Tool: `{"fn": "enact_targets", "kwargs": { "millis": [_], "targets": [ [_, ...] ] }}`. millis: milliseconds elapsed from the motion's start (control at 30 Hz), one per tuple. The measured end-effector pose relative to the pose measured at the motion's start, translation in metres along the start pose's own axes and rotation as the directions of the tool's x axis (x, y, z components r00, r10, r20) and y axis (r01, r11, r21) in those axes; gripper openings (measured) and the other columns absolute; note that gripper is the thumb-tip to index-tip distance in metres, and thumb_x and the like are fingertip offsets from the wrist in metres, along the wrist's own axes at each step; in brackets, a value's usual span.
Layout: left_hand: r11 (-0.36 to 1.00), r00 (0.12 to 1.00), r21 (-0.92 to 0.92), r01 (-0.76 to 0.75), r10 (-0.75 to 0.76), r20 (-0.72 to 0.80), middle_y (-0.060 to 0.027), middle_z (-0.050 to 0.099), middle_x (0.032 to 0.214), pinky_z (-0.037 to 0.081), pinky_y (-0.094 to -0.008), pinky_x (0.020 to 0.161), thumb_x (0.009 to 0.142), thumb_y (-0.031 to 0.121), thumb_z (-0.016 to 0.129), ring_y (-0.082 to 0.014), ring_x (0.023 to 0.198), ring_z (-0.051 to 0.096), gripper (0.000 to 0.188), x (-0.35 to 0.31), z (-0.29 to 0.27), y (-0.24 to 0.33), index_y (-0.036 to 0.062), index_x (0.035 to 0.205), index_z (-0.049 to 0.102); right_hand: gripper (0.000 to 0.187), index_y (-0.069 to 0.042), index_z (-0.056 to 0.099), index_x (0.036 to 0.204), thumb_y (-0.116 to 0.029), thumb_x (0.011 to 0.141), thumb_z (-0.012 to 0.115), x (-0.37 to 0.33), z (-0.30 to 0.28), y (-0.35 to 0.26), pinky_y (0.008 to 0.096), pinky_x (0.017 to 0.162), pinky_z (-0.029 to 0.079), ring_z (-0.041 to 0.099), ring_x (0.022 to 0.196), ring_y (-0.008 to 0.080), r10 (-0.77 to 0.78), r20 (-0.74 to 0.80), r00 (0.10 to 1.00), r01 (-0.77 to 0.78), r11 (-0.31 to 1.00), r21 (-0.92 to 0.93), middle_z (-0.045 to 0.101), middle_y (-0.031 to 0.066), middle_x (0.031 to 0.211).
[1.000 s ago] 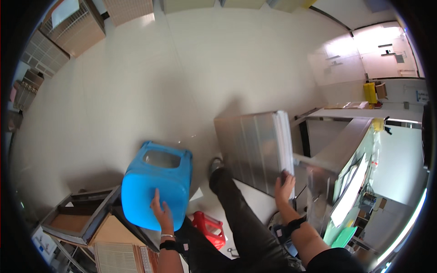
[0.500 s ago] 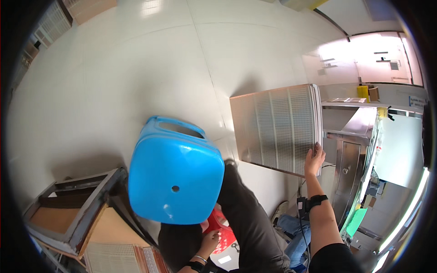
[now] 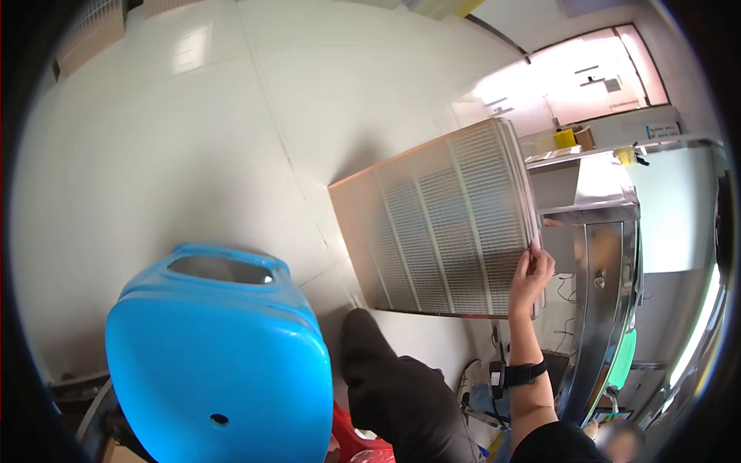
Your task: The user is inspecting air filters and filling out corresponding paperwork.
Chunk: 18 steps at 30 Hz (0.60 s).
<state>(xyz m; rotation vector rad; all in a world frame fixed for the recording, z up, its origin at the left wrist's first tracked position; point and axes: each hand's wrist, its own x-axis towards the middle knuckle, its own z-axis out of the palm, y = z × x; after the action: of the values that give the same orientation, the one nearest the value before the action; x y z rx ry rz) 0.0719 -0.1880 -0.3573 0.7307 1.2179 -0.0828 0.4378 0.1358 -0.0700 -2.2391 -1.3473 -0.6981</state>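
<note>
My right hand (image 3: 532, 279) is closed on the upper edge of a mesh panel (image 3: 440, 224) in thin framing, with pale strips running across it. Several such panels seem to stand pressed together, tilted on the floor. The fingertips bend over the rim, and some are hidden. A blue plastic stool (image 3: 220, 355) stands at the lower left, close to my leg. My left hand does not show.
A red stool (image 3: 351, 436) shows partly under me. Right of the panels stands a metal cabinet (image 3: 606, 262) beneath a counter. Another person (image 3: 620, 441) is at the lower right edge. Stacked crates (image 3: 91, 31) sit far left on the pale floor (image 3: 177, 147).
My view has shifted, and the blue stool looks larger and further left. The panels look closer and more tilted, with my right hand still on their edge. My left hand has left the picture.
</note>
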Motion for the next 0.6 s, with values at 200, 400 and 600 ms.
{"fn": "enact_targets", "kwargs": {
  "millis": [200, 400, 600],
  "targets": [
    [0.995, 0.992, 0.0, -0.104, 0.104, 0.078, -0.0155, 0.062, 0.108, 0.044, -0.0393, 0.088, 0.08, 0.012, 0.054, -0.0356, 0.1, 0.057, 0.03, 0.039, -0.019, 0.023, 0.0053, 0.108, 0.062, 0.019, -0.005, 0.062, 0.1, -0.007, 0.082, 0.061, -0.002, 0.001, -0.007, 0.0363, 0.078, 0.038, 0.047, 0.085, 0.0255, -0.067, -0.077, 0.995, 0.059, 0.993, -0.101, 0.054, 0.0092, 0.092],
    [0.973, 0.974, 0.04, -0.226, 0.224, 0.035, -0.0152, 0.062, 0.108, 0.043, -0.0401, 0.089, 0.08, 0.012, 0.055, -0.0358, 0.101, 0.057, 0.029, 0.057, -0.071, 0.054, 0.0061, 0.108, 0.062, 0.021, -0.004, 0.061, 0.1, -0.006, 0.079, 0.063, -0.002, -0.01, -0.011, 0.0375, 0.078, 0.038, 0.049, 0.088, 0.0278, -0.015, -0.125, 0.992, 0.014, 1.0, -0.009, 0.054, 0.0093, 0.091],
    [0.947, 0.951, 0.083, -0.309, 0.307, 0.041, -0.0149, 0.062, 0.108, 0.042, -0.0409, 0.091, 0.08, 0.013, 0.055, -0.0359, 0.102, 0.056, 0.029, 0.02, -0.084, 0.082, 0.0069, 0.108, 0.062, 0.045, -0.005, 0.054, 0.115, -0.006, 0.07, 0.063, -0.012, -0.015, -0.005, 0.0431, 0.082, 0.038, 0.047, 0.098, 0.0307, -0.098, 0.008, 0.995, 0.098, 0.995, -0.009, 0.052, 0.013, 0.103]
  ]
}}
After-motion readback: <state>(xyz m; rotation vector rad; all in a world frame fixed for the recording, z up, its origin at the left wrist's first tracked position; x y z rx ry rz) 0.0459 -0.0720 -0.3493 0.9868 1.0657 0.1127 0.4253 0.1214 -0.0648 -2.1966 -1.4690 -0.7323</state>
